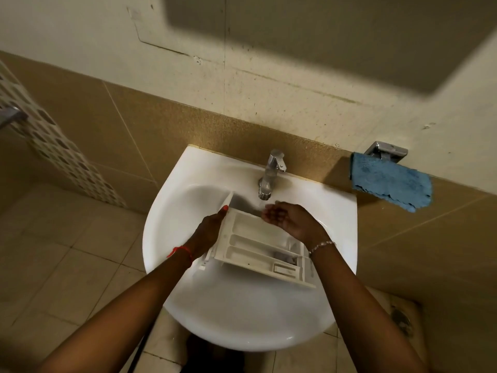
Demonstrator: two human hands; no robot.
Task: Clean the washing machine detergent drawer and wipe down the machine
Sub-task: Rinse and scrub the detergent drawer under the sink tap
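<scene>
Detergent drawer (255, 243), in the sink (166, 211): we judge it light, stiff, wet-slippery plastic; our left hand (208, 230) grips its front-panel end, right hand (285, 220) loosely cupped, holding nothing.

This is a home bathroom. A white ceramic sink (166, 211) is fixed to the wall, with a chrome faucet (270, 173) at its back edge. Behind the sink run large tan wall tiles (80, 117), with stained painted wall (269, 36) above them. To the sink's right, a blue cloth (391, 183) hangs from a chrome holder (386, 151). Left of the sink is a mosaic tile strip (53, 141). Below it lie beige floor tiles (53, 265) and, to the right, a floor drain (402, 319). A detergent drawer (258, 246) in the sink's basin suggests a household.
</scene>
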